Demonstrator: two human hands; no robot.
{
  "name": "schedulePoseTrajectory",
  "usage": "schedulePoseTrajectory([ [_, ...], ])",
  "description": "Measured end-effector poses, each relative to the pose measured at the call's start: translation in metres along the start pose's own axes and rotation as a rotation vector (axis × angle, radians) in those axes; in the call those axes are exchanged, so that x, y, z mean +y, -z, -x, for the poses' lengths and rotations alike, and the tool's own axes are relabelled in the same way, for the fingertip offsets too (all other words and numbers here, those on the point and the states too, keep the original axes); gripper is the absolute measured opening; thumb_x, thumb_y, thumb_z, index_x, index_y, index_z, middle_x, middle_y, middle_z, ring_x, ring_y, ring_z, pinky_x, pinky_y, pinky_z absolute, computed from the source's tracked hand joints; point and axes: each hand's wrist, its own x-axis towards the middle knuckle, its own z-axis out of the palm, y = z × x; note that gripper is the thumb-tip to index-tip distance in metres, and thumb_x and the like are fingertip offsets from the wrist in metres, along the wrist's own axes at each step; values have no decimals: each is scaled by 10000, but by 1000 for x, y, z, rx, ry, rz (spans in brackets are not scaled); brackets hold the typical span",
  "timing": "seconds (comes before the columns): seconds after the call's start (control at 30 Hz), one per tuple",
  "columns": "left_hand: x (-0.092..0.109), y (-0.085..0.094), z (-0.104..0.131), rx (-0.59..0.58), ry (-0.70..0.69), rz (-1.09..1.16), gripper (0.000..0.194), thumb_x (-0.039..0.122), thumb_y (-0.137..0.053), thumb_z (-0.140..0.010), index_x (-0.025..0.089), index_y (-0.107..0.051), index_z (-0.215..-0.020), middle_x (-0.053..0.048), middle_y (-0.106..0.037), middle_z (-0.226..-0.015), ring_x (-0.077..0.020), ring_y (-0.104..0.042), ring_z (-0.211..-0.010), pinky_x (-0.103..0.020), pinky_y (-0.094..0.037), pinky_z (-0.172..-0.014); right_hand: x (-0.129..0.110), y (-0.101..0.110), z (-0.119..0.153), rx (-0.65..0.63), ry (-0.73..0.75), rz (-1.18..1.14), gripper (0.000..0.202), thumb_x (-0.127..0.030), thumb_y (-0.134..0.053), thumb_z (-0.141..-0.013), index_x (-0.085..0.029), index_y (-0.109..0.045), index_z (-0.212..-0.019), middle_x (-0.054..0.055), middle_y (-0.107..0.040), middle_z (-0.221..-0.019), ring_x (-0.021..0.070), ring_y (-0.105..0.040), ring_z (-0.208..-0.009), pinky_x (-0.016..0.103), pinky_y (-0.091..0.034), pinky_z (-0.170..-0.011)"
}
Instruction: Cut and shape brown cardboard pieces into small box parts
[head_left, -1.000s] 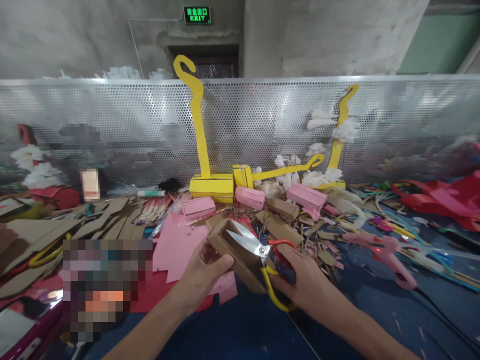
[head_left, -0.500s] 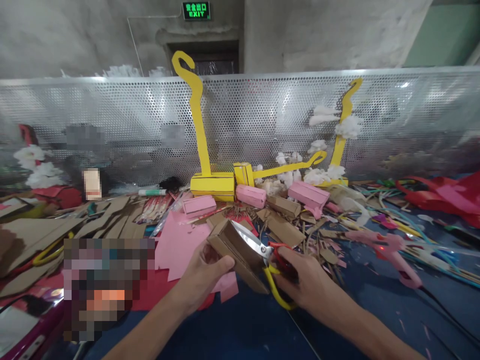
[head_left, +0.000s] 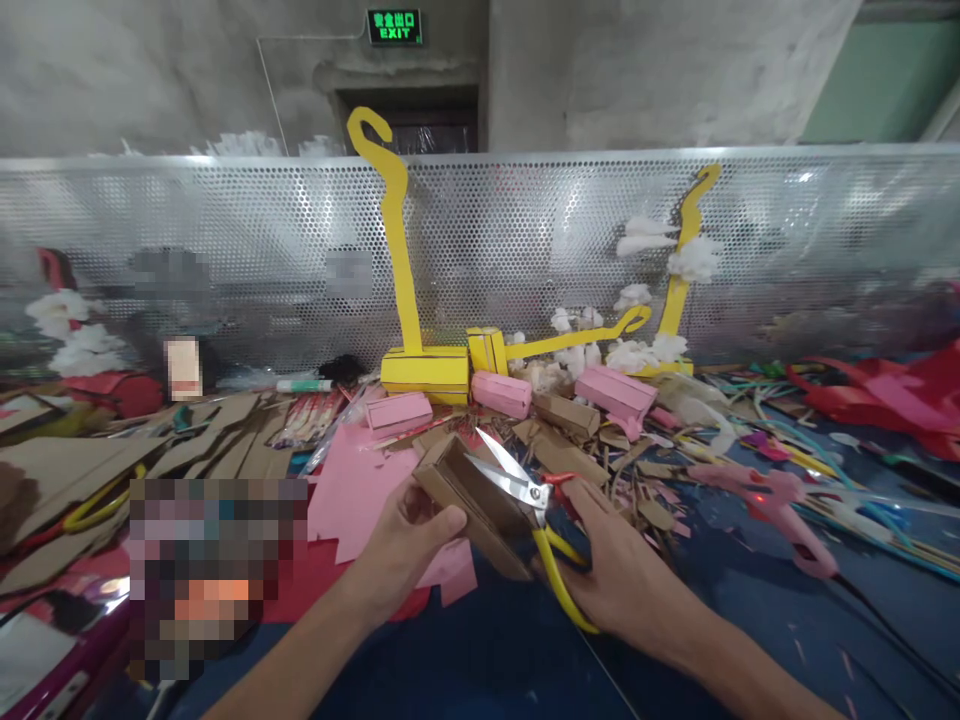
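My left hand point(head_left: 409, 545) is closed on a small brown cardboard box point(head_left: 469, 500), thumb on its near side, the box tilted down to the right. In my right hand point(head_left: 619, 570) are scissors point(head_left: 529, 490) with red and yellow handles. Their silver blades are spread apart and point up and left, one blade by the box's upper edge. Whether that blade touches the cardboard I cannot tell. Behind the box lie pink paper point(head_left: 360, 490) and brown cardboard scraps point(head_left: 562, 450).
Yellow hooked pieces point(head_left: 424, 370) stand or lie at the back, before a perforated metal screen point(head_left: 300, 230). Pink boxes point(head_left: 615, 390) lie near them. A pink glue gun point(head_left: 780, 495) with a cord is at right. Cardboard sheets point(head_left: 75, 470) cover the left side.
The scissor blades have spread wider, and the yellow handle has swung down and outward. My right hand has opened its grip a little. The box stays nearly in place.
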Motion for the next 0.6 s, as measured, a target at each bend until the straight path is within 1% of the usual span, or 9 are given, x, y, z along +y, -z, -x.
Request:
schedulePoseTrajectory([
  [0.13, -3, 1, 0, -6, -3, -10, 434, 350, -911, -717, 197, -721, -1076, -78, -776, -1054, -246, -717, -996, -390, -568, -906, 2, 0, 1, -30, 14, -27, 332, -197, -627, -875, -231, -517, -1186, 112, -628, -1218, 303, -591, -1159, 423, -471, -954],
  [0.2, -4, 1, 0, -11, 5, -6, 429, 334, -914, -715, 194, -723, -1074, -73, -776, -1051, -237, -713, -1004, -379, -562, -920, 3, 0, 2, -51, 8, -38, 353, -179, -628, -869, -236, -514, -1198, 99, -635, -1206, 290, -596, -1138, 415, -467, -948],
  [0.27, -4, 2, 0, -22, 5, -5, 449, 330, -912, -719, 196, -720, -1103, -76, -776, -1056, -234, -712, -1003, -368, -565, -911, 3, 0, 2, -73, -7, -43, 342, -186, -632, -873, -235, -514, -1189, 87, -651, -1153, 274, -617, -1062, 400, -471, -903],
  [0.37, -3, 3, 1, -39, -8, -12, 473, 338, -907, -727, 206, -718, -1139, -80, -779, -1065, -238, -716, -992, -357, -579, -875, 2, 0, 1, -100, -40, -37, 254, -213, -633, -888, -232, -524, -1117, 66, -667, -1052, 247, -630, -928, 370, -467, -805],
  [0.6, -2, 0, 0, -64, -17, -12, 432, 344, -906, -728, 206, -720, -1093, -66, -789, -1004, -241, -731, -964, -349, -582, -845, 3, -1, 0, -98, -55, -27, 131, -232, -640, -897, -239, -529, -966, 13, -671, -888, 195, -598, -767, 306, -412, -670],
])
